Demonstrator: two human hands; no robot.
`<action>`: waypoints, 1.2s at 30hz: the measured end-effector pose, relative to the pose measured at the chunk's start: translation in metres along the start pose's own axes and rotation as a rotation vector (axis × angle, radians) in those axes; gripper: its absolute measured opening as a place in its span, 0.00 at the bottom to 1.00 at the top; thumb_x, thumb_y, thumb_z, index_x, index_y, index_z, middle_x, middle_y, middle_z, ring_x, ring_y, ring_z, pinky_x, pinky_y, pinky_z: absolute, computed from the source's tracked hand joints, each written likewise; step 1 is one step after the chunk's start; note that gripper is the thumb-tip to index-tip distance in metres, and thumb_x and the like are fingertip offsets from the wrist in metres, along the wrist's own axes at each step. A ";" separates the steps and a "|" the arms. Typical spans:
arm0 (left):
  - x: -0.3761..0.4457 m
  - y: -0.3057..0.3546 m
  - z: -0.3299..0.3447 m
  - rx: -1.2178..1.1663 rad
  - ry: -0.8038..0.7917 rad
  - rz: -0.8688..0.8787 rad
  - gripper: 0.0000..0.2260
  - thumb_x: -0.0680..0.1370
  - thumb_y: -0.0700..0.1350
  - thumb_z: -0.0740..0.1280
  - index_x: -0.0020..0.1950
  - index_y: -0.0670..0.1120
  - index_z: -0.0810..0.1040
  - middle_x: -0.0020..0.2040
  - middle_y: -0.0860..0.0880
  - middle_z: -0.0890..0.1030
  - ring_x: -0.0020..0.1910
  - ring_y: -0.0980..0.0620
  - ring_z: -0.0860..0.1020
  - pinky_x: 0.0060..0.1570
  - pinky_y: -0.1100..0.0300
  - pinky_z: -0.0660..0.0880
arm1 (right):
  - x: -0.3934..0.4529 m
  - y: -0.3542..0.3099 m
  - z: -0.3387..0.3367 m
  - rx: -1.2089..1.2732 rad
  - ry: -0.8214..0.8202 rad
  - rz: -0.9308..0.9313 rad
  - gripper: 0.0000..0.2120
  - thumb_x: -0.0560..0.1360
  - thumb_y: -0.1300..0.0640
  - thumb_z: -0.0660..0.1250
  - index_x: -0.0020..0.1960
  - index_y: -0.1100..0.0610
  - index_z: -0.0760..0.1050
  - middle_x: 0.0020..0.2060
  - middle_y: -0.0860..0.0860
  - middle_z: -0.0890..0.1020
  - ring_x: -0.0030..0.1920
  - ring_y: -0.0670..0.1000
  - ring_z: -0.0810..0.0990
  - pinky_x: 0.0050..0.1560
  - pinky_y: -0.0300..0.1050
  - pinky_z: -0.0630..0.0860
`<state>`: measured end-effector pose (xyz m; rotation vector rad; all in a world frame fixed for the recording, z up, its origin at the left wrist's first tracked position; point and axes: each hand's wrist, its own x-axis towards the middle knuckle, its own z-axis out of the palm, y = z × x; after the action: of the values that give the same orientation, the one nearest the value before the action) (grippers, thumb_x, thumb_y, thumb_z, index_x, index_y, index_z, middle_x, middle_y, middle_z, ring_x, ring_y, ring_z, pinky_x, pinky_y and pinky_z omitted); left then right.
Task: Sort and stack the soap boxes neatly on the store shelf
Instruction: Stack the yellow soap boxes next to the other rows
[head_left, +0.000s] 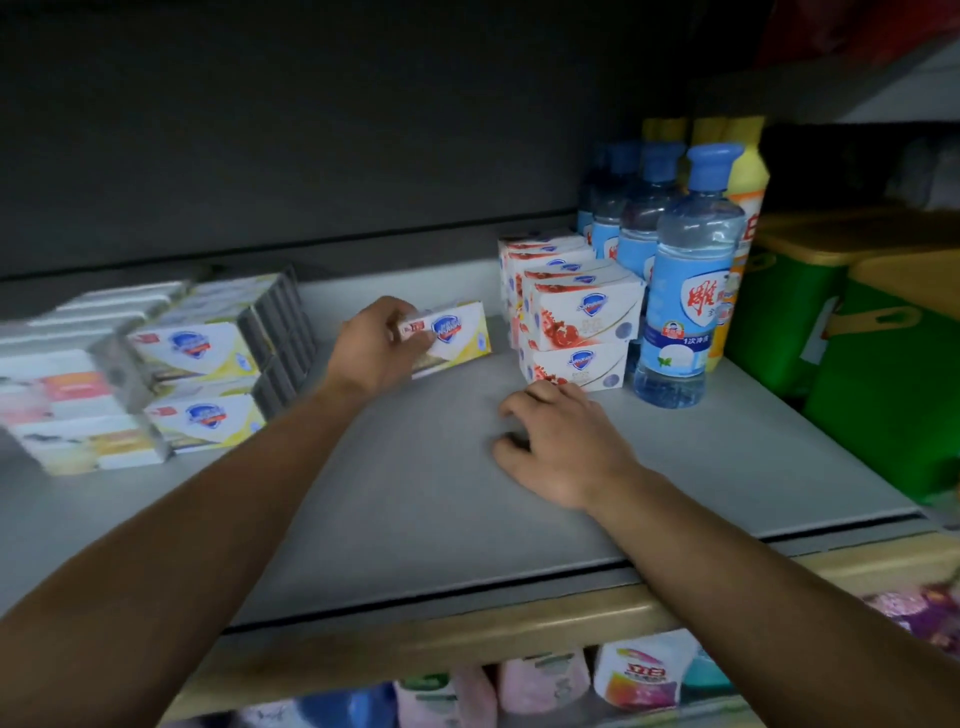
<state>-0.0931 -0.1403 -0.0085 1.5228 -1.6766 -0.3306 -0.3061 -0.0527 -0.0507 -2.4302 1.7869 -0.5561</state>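
Note:
My left hand (376, 345) grips a white-and-yellow soap box (457, 335) by its left end, mid-shelf, with the box resting on or just above the grey shelf (415, 493). To the left stand stacked yellow soap boxes (200, 384), two high, with blurred white boxes (72, 410) beside them. On the right sits a stack of red-and-white soap boxes (576, 322). My right hand (561, 447) rests on the shelf just in front of that red stack, fingers loosely curled, holding nothing.
Clear bottles with blue caps (685, 291) and yellow bottles (743, 208) stand right of the red stack. Green containers (883, 374) fill the far right. A shelf above is close overhead. Detergent bags (639, 670) sit on the shelf below.

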 end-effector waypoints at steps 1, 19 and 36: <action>-0.015 -0.001 -0.013 -0.079 -0.036 -0.022 0.10 0.75 0.46 0.72 0.55 0.45 0.78 0.51 0.43 0.82 0.47 0.39 0.81 0.47 0.49 0.80 | 0.000 -0.001 -0.001 -0.002 -0.004 0.003 0.21 0.75 0.42 0.60 0.64 0.50 0.73 0.62 0.49 0.74 0.64 0.54 0.67 0.65 0.48 0.66; -0.159 -0.050 -0.117 -1.019 -0.048 -0.316 0.09 0.80 0.42 0.64 0.49 0.43 0.84 0.47 0.43 0.84 0.44 0.46 0.83 0.41 0.54 0.82 | -0.002 -0.118 0.027 0.846 -0.062 -0.164 0.28 0.64 0.44 0.75 0.63 0.45 0.74 0.51 0.47 0.83 0.51 0.48 0.82 0.57 0.54 0.78; -0.160 -0.046 -0.106 -0.645 -0.023 -0.144 0.07 0.79 0.49 0.66 0.46 0.51 0.82 0.30 0.44 0.77 0.25 0.49 0.74 0.25 0.60 0.73 | 0.008 -0.119 0.019 0.890 0.019 0.193 0.34 0.66 0.27 0.48 0.38 0.52 0.80 0.23 0.47 0.78 0.22 0.42 0.73 0.32 0.41 0.68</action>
<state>0.0026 0.0298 -0.0363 1.1466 -1.2954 -0.8739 -0.1895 -0.0246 -0.0341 -1.6277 1.3223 -1.0612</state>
